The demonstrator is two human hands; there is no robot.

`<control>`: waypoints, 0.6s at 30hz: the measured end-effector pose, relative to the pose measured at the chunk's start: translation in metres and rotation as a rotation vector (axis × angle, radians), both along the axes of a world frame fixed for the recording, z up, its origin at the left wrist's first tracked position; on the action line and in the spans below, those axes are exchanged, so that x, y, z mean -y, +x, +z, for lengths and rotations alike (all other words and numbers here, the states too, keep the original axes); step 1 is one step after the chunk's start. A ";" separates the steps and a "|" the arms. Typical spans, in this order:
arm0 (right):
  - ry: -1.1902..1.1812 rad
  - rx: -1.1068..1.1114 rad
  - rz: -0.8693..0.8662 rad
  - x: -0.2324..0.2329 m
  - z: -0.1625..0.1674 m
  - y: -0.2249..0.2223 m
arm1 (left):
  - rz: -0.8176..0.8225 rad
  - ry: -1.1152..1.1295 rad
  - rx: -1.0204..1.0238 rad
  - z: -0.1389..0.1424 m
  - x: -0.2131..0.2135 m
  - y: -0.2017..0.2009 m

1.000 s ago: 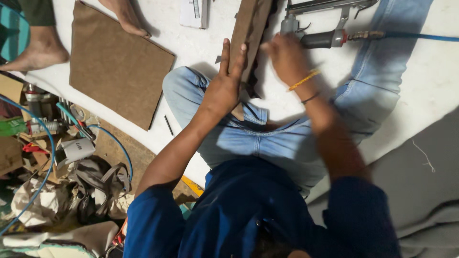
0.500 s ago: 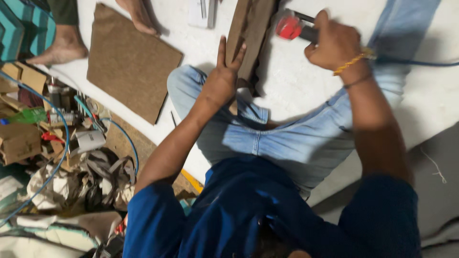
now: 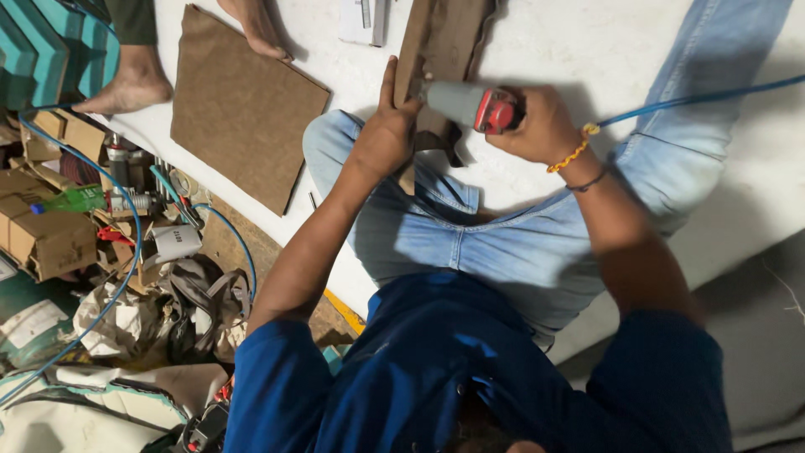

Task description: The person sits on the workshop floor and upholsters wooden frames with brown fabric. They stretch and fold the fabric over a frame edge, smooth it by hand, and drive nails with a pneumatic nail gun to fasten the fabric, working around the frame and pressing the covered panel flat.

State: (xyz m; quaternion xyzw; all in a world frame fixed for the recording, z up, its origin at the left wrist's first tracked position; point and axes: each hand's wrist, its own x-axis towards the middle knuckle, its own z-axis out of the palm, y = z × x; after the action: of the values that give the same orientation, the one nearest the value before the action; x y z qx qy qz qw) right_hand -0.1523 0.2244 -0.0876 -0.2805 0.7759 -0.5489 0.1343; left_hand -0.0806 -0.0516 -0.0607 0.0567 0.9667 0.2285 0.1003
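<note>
White floor lies under a person sitting in blue jeans. A brown board piece (image 3: 443, 42) stands between the legs, far from the body. The left hand (image 3: 387, 134) presses flat on it, fingers straight and open. The right hand (image 3: 541, 126) is wrapped tight around a grey air tool (image 3: 465, 105), whose nose touches the board. Fixing looks underway, not finished. A bigger brown board (image 3: 243, 105) lies left.

To the right of my right hand (image 3: 537, 126) the white floor (image 3: 570, 50) lies bare, crossed only by the blue hose (image 3: 696, 105) and my outstretched leg (image 3: 713, 109). My left hand (image 3: 381, 138) has less room: a brown board (image 3: 243, 105) lies just beside it, someone's bare feet (image 3: 126, 88) beyond, and tangled clutter (image 3: 109, 235) crowds the floor's left edge.
</note>
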 end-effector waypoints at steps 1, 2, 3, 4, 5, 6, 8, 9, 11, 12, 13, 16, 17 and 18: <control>0.000 0.034 -0.002 0.001 -0.005 0.004 | -0.004 0.005 -0.005 0.001 0.000 -0.001; -0.001 0.073 -0.002 0.002 -0.010 0.008 | -0.005 0.010 -0.005 0.003 0.000 -0.001; -0.018 0.070 -0.013 0.003 -0.014 0.011 | 0.005 0.000 0.015 0.004 -0.001 -0.001; -0.034 0.065 -0.029 0.003 -0.019 0.013 | 0.012 -0.009 0.033 0.006 -0.002 -0.001; -0.048 0.060 -0.046 0.002 -0.022 0.014 | 0.017 -0.017 0.051 0.007 -0.003 -0.001; -0.054 0.051 -0.048 0.002 -0.026 0.015 | 0.006 -0.015 0.028 0.008 -0.003 -0.001; -0.067 0.030 -0.051 0.003 -0.034 0.014 | -0.017 -0.012 -0.020 0.010 -0.004 -0.001; -0.058 0.031 -0.053 0.004 -0.037 0.014 | -0.009 -0.021 0.015 0.011 -0.003 -0.001; -0.041 0.034 -0.046 0.007 -0.045 0.013 | 0.017 -0.041 0.084 0.011 0.000 -0.002; -0.049 0.023 -0.072 0.008 -0.050 0.011 | 0.014 -0.029 0.058 0.010 0.002 -0.003; -0.057 0.017 -0.100 0.010 -0.054 0.009 | 0.008 -0.017 0.036 0.010 0.004 -0.003; -0.042 0.050 -0.194 0.009 -0.066 0.002 | -0.082 -0.054 -0.111 0.009 0.008 -0.004; -0.030 0.072 -0.222 0.006 -0.070 0.000 | -0.121 -0.079 -0.172 0.009 0.009 -0.004; -0.038 0.120 -0.251 0.003 -0.072 -0.002 | -0.077 -0.072 -0.092 0.009 0.010 -0.004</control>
State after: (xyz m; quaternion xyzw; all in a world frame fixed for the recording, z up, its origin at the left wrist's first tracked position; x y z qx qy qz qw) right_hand -0.1540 0.2215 -0.1599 -0.1504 0.7849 -0.5917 0.1056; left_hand -0.0845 -0.0613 -0.0519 0.1007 0.9750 0.1867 0.0664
